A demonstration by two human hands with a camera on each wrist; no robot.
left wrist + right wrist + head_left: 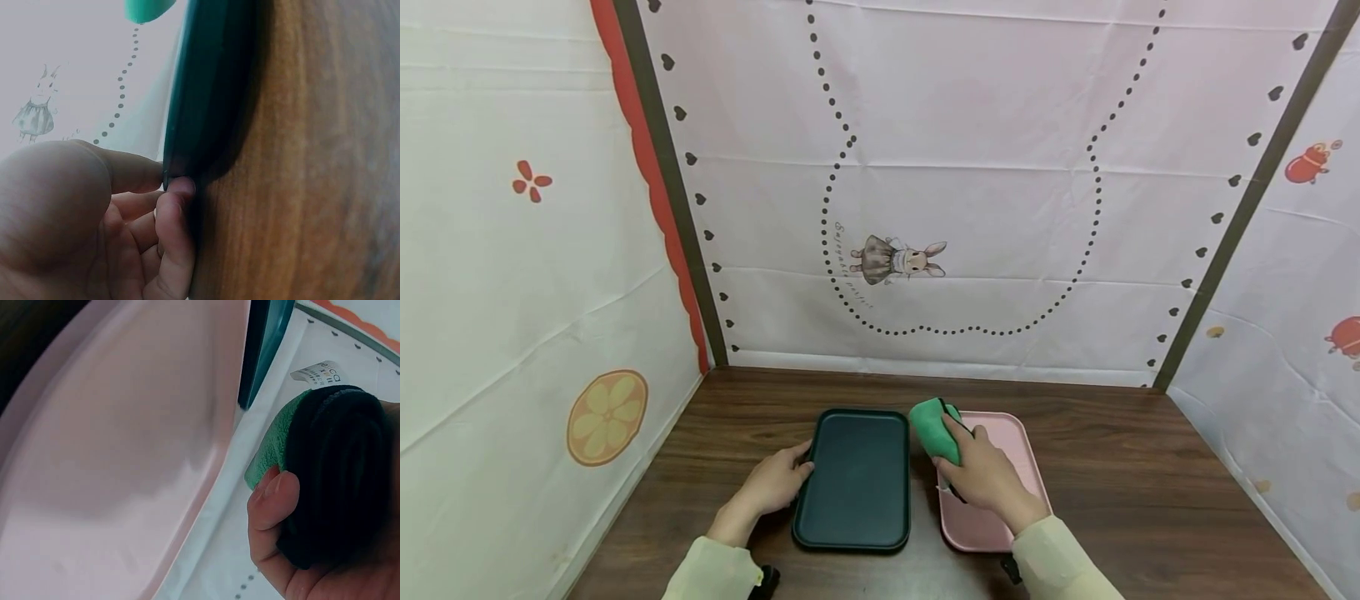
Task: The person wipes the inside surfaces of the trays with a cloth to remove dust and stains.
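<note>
A dark green tray (852,483) lies on the table, and my left hand (772,481) pinches its left edge. In the left wrist view, the thumb of my left hand (69,212) is on the rim and fingertips are under it. My right hand (988,475) grips a rolled green towel (934,429) with black edging above the pink tray's left side. Seen close in the right wrist view, the towel (337,481) shows a dark rolled end and a white printed label (319,374). Under that hand lies the pink tray (973,529), partly hidden by hand and towel.
Both trays lie side by side on a brown wood-grain table (1135,475), a narrow gap between them. White printed cloth walls enclose it at the back (970,217), at the left (512,292) and at the right (1285,333).
</note>
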